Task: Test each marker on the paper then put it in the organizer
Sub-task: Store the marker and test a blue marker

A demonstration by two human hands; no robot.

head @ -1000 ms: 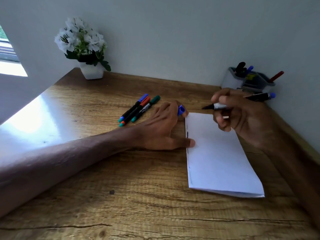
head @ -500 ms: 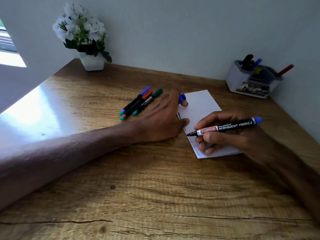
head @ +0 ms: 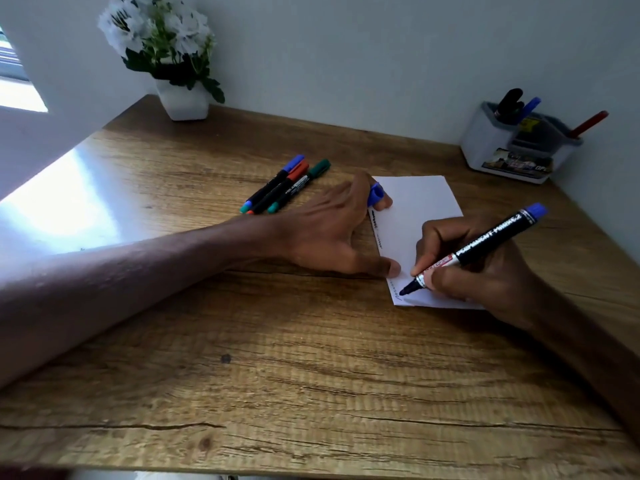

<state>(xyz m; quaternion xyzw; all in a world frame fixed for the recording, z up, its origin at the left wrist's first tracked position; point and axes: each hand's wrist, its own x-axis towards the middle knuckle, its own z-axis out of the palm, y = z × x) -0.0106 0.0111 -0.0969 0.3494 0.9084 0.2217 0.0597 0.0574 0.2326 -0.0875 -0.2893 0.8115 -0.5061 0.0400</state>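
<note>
My right hand [head: 485, 268] grips a black permanent marker [head: 485, 247] with a blue end, its tip touching the near left corner of the white paper [head: 422, 199]. My left hand [head: 329, 230] lies flat at the paper's left edge, thumb on the sheet, with the marker's blue cap [head: 374, 195] pinched between two fingers. Small scribbles run down the paper's left edge. Three capped markers, blue [head: 277, 181], red [head: 282, 187] and green [head: 299, 187], lie side by side left of my hand. The white organizer [head: 491, 147] stands at the back right with several pens in it.
A white pot of white flowers [head: 181, 98] stands at the back left of the wooden desk [head: 277, 358]. Walls close the desk at the back and right. Bright glare falls on the desk's left side.
My right hand came down from near the organizer to the paper's near left corner, and the marker tip now touches the sheet. My left hand stayed at the paper's edge.
</note>
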